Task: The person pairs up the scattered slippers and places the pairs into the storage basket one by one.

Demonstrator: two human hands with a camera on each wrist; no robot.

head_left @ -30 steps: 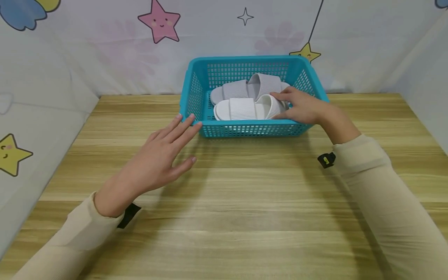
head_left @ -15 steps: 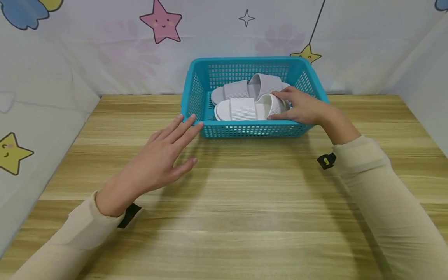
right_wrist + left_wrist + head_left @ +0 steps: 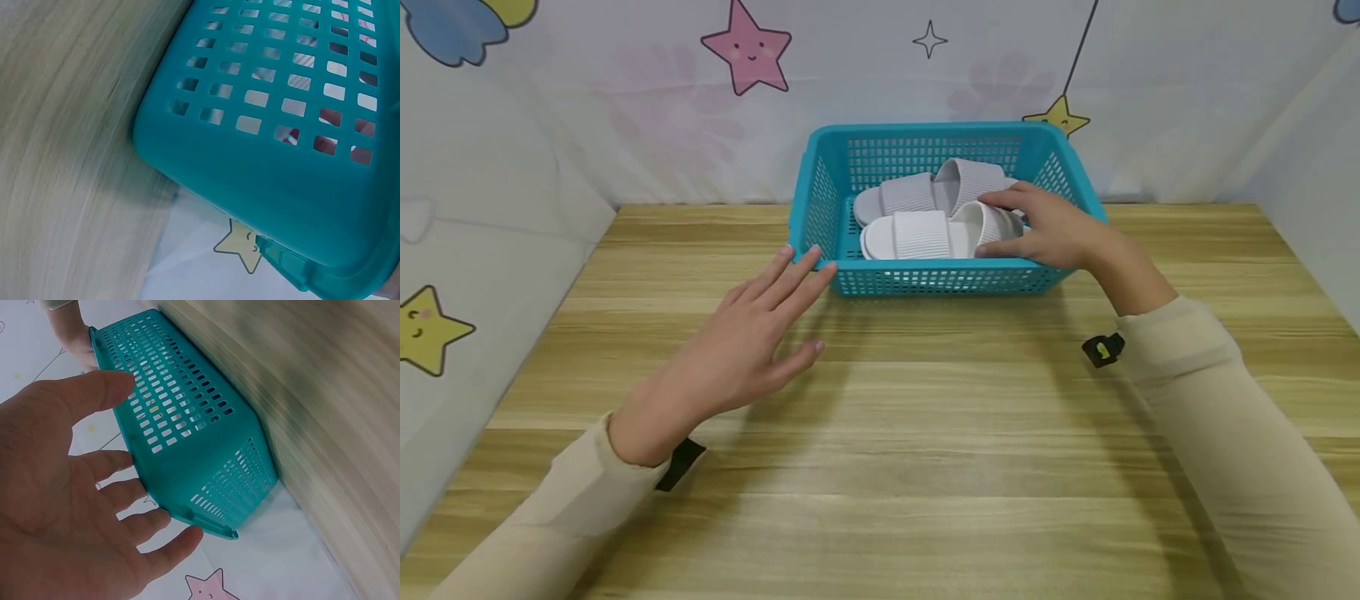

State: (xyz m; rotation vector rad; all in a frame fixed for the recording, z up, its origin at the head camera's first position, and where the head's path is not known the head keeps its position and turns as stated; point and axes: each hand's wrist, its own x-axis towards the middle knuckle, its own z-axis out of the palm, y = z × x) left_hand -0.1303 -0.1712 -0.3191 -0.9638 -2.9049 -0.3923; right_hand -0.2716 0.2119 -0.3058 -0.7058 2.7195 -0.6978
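Note:
A turquoise plastic basket [image 3: 917,130] with latticed walls stands at the back of the wooden table. Inside lie light grey slippers [image 3: 906,193] in the rear row and white slippers [image 3: 921,236] in the front row, all with ribbed straps. Reaching over the front right rim, my right hand [image 3: 1051,225] grips the right-hand white slipper by its strap, thumb in front and fingers behind. My left hand [image 3: 737,346] is spread out, its fingertips right at the basket's front left corner. In the left wrist view its fingers [image 3: 144,525] lie along the rim; the slippers are mostly hidden there.
The table [image 3: 925,433] stretches in front of the basket. Close behind it hangs a white cloth backdrop [image 3: 850,50] printed with stars, with pale side walls left and right. A dark strap [image 3: 1102,350] hangs below the right sleeve.
My right thumb has shifted slightly left along the front of the white slipper. The basket and my left hand stay almost where they were.

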